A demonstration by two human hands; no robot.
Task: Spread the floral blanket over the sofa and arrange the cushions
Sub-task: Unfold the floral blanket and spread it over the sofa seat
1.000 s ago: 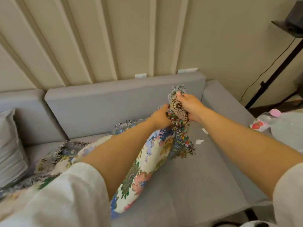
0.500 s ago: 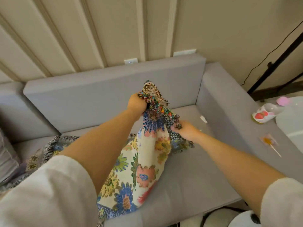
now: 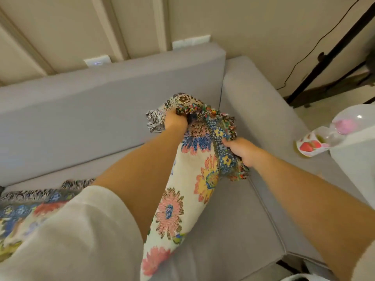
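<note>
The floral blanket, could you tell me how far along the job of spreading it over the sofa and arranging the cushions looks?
Early stage. Done: nothing looks finished; the floral blanket is bunched, trailing off to the left. In hand: the left hand grips the fringed corner and the right hand grips the edge, both raised above the sofa seat. Left: spreading it flat and arranging cushions, none visible now.

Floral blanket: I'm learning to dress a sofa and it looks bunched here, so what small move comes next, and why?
Probably draw the two hands apart along the edge. The left hand holds the fringed corner of the floral blanket, the right hand pinches the same edge lower, and the cloth hangs gathered between them over the bare sofa seat. Widening would open it for laying flat.
</note>
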